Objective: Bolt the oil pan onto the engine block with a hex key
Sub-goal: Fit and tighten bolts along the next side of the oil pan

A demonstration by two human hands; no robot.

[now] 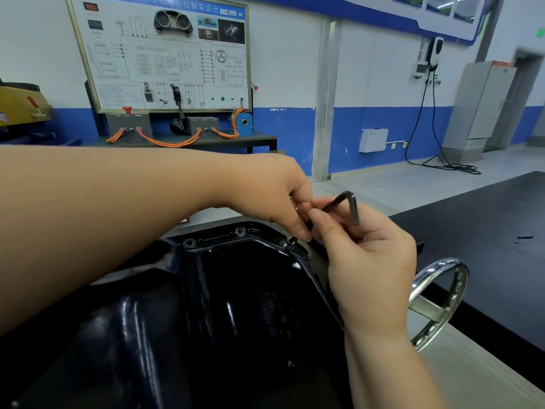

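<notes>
A glossy black oil pan [206, 305] fills the lower middle of the head view. Two bolts [240, 231] sit seated along its far flange, and a third bolt [292, 240] stands at the far right corner. Just above that corner a black L-shaped hex key [349, 203] is held by both hands. My left hand [274, 196] reaches across from the left and pinches the key's long arm near the bolt. My right hand [368, 249] comes up from below and grips the key by its bend. The key's lower tip is hidden behind my fingers.
A chrome handwheel [442, 302] sticks out to the right of the pan. A black-topped bench [486, 231] lies beyond it. A wiring trainer board [165, 54] on a stand is at the back wall, with a grey cabinet [477, 104] at the far right.
</notes>
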